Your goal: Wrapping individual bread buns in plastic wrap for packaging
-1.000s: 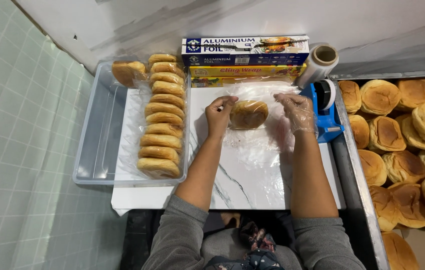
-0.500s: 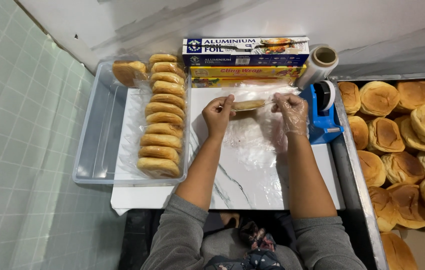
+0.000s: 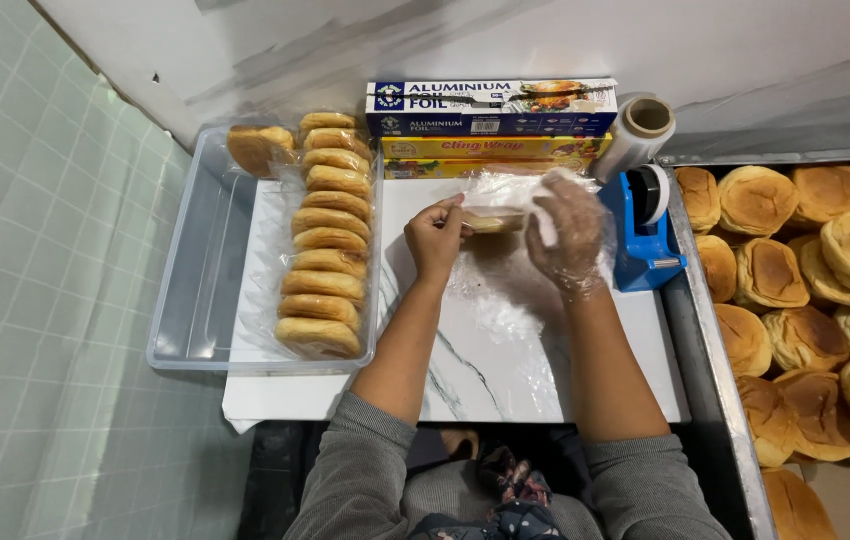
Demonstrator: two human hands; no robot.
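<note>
Both hands pinched one bun (image 3: 493,220) edge-up over the marble board (image 3: 505,350): left hand (image 3: 435,238) bare, gloved right hand (image 3: 567,232) drawing cling film (image 3: 505,190) snug around it

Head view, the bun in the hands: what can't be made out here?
- Bun: seen edge-on, mostly covered by the left hand, the right hand and cling film; any filling is hidden.
- Grip: the right hand's fingertips are behind the film.
- Unwrapped buns: cut off by the right edge; full count unknown.
- Clear tub: its floor under the wrapped buns is hidden.
</note>
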